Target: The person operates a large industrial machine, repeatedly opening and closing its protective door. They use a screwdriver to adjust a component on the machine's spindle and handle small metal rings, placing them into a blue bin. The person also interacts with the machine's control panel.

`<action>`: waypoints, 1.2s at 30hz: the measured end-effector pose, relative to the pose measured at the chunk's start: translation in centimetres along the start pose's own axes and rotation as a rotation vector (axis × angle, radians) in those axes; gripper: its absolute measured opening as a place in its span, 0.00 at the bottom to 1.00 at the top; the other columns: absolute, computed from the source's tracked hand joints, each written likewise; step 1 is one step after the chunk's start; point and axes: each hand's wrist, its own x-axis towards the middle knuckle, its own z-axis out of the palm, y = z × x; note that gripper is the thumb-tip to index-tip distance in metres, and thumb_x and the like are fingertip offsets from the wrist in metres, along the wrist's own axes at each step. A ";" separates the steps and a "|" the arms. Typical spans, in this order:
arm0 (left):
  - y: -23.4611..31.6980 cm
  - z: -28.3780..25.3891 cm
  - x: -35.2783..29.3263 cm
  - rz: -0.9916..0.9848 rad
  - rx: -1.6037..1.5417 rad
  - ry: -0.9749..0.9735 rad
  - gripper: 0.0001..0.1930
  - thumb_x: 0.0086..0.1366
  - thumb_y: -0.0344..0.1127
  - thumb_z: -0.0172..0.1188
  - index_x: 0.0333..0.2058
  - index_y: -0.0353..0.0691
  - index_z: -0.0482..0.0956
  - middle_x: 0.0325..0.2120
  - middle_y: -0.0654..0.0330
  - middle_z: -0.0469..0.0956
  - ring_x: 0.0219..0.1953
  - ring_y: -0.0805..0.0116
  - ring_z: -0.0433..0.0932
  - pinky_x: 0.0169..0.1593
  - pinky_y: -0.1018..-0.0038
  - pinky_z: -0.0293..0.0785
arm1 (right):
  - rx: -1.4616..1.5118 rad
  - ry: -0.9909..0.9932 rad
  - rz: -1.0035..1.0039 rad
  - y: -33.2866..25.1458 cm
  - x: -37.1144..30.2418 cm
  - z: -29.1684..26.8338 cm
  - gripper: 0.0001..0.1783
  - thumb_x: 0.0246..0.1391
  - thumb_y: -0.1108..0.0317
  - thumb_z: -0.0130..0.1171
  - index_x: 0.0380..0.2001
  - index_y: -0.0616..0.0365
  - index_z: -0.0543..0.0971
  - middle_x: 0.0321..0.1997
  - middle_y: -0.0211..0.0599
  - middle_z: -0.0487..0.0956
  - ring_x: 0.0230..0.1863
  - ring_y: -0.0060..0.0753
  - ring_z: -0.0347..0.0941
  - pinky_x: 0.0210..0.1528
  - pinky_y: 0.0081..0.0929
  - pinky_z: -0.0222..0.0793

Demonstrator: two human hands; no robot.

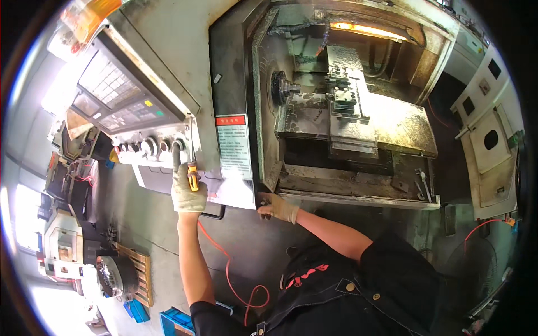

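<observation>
My left hand (pixel 189 193), in a pale work glove with a dark fingertip, reaches up to the lathe's control panel (pixel 126 112). One finger stretches to a round knob (pixel 178 144) on the panel's lower strip. Against the palm sits an orange-and-black handled tool (pixel 193 176), its kind unclear. My right hand (pixel 278 208), also gloved, has its fingers curled at the lower edge of the dark sliding door (pixel 232 84); the fingertips are partly hidden. Inside the open lathe are the chuck (pixel 278 88) and a tool block (pixel 343 98) on the cross slide.
A lit lamp (pixel 367 29) shines inside the lathe. Wrenches (pixel 424 185) lie at the machine's front right corner. A red hose (pixel 227 263) loops over the floor below my left arm. Blue crates (pixel 176 322) and a wooden pallet (pixel 137 271) stand at lower left.
</observation>
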 end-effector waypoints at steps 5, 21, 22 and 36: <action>-5.0 3.3 -11.1 -0.313 -0.129 0.075 0.22 0.42 0.22 0.50 0.42 0.34 0.68 0.26 0.54 0.71 0.26 0.63 0.71 0.31 0.72 0.68 | -0.202 0.089 0.004 -0.9 -1.4 0.4 0.32 0.42 0.68 0.56 0.51 0.71 0.62 0.24 0.40 0.74 0.23 0.23 0.69 0.24 0.22 0.66; -1.7 7.2 -67.9 -1.482 -0.023 -0.227 0.22 0.43 0.31 0.55 0.42 0.41 0.69 0.29 0.50 0.73 0.32 0.48 0.73 0.36 0.60 0.68 | -0.089 0.323 -0.083 -4.1 -24.2 -8.0 0.21 0.44 0.77 0.52 0.45 0.68 0.66 0.32 0.41 0.73 0.25 0.24 0.70 0.23 0.21 0.66; -2.5 6.8 -69.3 -1.441 0.009 -0.246 0.22 0.43 0.32 0.56 0.42 0.41 0.69 0.30 0.49 0.73 0.34 0.47 0.73 0.37 0.59 0.68 | -0.067 0.336 -0.082 -4.0 -25.6 -8.8 0.21 0.43 0.77 0.52 0.45 0.68 0.66 0.32 0.41 0.73 0.24 0.25 0.70 0.23 0.22 0.66; 7.1 6.3 -56.1 -1.366 0.188 -0.261 0.22 0.42 0.33 0.57 0.41 0.45 0.68 0.34 0.47 0.75 0.40 0.48 0.73 0.41 0.62 0.69 | 0.658 0.406 -0.215 8.5 -39.7 -24.0 0.14 0.55 0.60 0.45 0.32 0.57 0.74 0.21 0.32 0.69 0.23 0.30 0.63 0.24 0.25 0.58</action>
